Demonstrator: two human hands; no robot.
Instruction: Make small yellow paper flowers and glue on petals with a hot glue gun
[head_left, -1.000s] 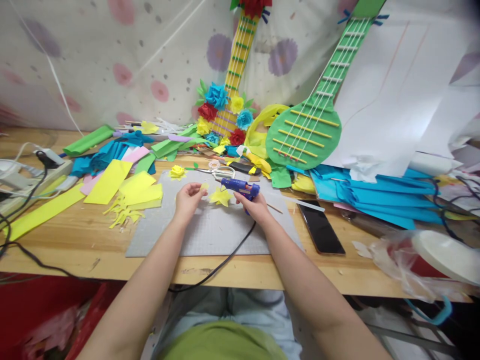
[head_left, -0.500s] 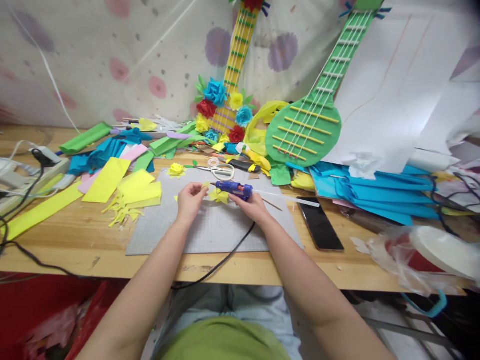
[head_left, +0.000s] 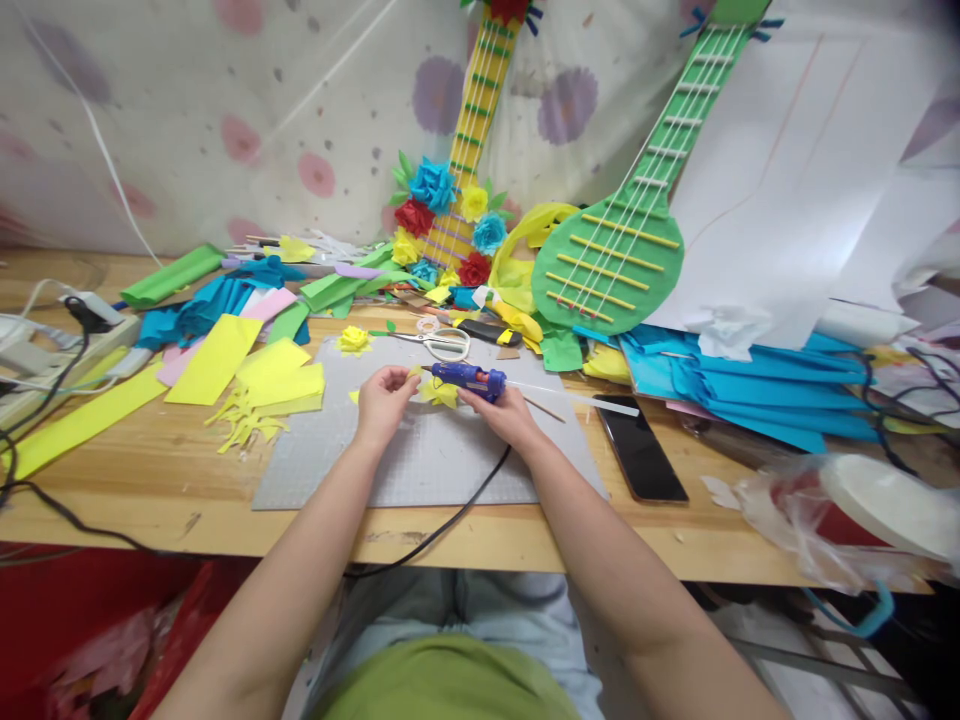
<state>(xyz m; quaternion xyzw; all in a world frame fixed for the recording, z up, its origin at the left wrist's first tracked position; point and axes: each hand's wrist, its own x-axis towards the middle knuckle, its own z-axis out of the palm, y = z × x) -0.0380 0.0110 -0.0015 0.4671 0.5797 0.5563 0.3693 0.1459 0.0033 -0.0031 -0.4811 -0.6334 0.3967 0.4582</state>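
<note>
Over mat (head_left: 427,465) — right hand (head_left: 508,413) grips glue gun (head_left: 469,378)

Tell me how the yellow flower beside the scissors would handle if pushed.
The yellow flower is probably light, seeming made of thin paper. Its layered shape would likely crush under firm pressure. Sitting broad and low on the grey mat, it may slide rather than roll.

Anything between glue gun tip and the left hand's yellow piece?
Nothing visible. The blue glue gun in the right hand points toward the yellow piece in the left hand; contact is unclear.
</note>
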